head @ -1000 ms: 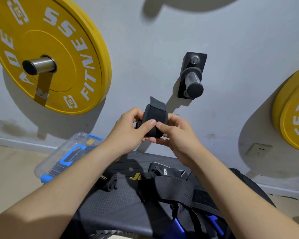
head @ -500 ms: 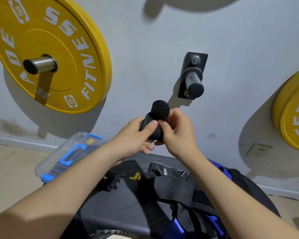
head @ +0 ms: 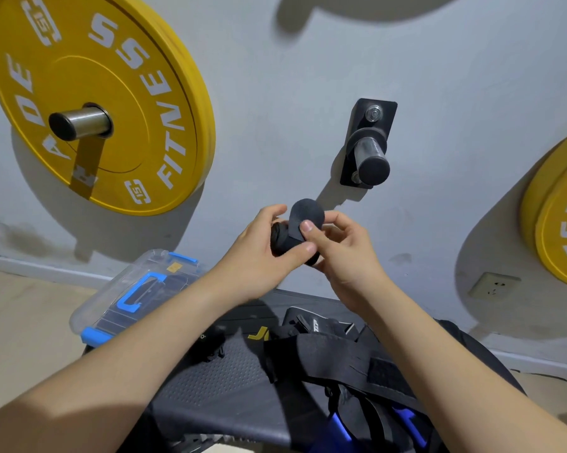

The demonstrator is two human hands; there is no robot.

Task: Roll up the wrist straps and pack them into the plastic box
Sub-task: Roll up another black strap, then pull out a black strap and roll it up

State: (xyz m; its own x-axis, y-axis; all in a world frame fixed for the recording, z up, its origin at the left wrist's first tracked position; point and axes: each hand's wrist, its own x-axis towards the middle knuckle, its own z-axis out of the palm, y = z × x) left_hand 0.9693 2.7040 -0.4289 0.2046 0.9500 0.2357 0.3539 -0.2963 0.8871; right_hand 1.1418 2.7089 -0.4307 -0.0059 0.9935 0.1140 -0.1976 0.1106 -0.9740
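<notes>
Two hands are being used on one black wrist strap [head: 295, 228], held up in front of the wall. The mostly wound roll is being gripped by the left hand [head: 259, 256] (thumb laid across it), and the rounded free end is being pinched by the right hand [head: 347, 253]. The plastic box [head: 112, 308], lid on, is sitting lower left at the bench [head: 216, 380] edge, well apart from the strap. More black straps [head: 327, 358] are lying on the bench.
</notes>
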